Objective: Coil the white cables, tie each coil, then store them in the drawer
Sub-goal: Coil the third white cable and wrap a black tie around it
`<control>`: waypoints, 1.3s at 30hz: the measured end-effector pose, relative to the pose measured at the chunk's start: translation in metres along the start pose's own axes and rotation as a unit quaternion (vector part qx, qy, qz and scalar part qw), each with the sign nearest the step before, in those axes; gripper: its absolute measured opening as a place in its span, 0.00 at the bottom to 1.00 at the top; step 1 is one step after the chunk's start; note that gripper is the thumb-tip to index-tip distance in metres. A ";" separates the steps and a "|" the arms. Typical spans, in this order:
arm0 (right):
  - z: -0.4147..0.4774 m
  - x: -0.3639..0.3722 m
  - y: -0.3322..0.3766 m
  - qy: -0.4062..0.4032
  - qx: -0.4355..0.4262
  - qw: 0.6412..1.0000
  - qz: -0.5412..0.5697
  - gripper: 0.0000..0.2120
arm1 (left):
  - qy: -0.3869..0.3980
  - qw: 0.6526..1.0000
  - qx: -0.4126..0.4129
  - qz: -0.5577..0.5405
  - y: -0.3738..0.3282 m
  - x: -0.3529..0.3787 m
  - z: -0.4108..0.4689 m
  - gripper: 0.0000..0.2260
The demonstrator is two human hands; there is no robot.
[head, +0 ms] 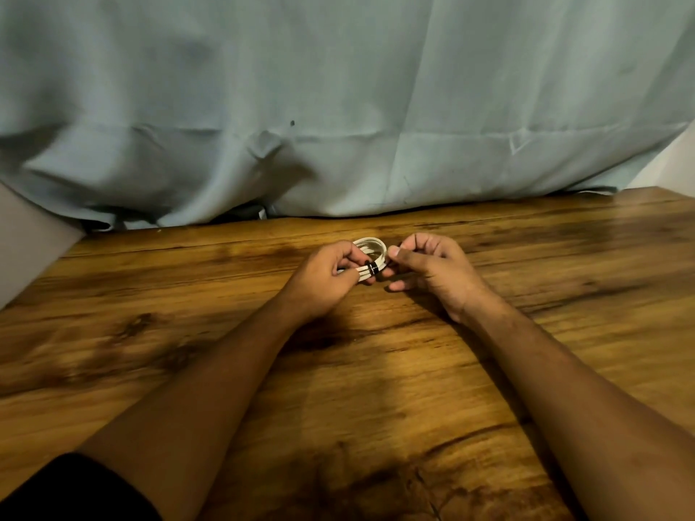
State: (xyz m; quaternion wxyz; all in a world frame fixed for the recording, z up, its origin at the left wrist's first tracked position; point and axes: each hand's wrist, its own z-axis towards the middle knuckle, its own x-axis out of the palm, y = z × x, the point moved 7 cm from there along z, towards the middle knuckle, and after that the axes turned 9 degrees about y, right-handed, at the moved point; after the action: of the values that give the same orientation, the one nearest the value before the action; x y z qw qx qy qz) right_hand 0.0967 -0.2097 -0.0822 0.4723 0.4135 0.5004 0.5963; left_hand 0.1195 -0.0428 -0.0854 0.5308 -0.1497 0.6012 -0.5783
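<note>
A small coil of white cable [370, 247] sits between both hands just above the wooden table [376, 370], near its far edge. A black tie [372, 267] wraps around the coil's near strands. My left hand [323, 278] grips the coil's left side with curled fingers. My right hand [428, 268] pinches the coil's right side beside the tie, thumb on top. Part of the coil is hidden behind my fingers. No drawer is in view.
A pale blue-green curtain [338, 107] hangs along the table's far edge. A light wall [30, 238] stands at the left and another at the far right corner. A dark sleeve [75, 490] shows at the bottom left.
</note>
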 end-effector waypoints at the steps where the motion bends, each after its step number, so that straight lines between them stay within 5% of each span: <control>1: 0.000 0.000 0.000 -0.001 0.000 1.000 0.002 0.06 | 0.001 1.000 -0.001 -0.003 0.000 0.000 0.000 0.11; 27: 0.001 0.009 0.007 0.087 -0.006 0.996 -0.024 0.08 | 0.013 0.999 0.034 0.013 -0.006 -0.003 0.001 0.08; 39: -0.002 0.009 0.010 0.020 -0.031 0.995 0.095 0.03 | 0.028 0.999 0.036 -0.018 -0.003 -0.002 0.005 0.08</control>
State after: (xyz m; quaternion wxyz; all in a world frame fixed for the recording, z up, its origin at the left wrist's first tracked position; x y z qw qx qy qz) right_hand 0.0918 -0.2020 -0.0724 0.4158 0.4323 0.4497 0.6618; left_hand 0.1230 -0.0441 -0.0811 0.5086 -0.1249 0.5917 -0.6128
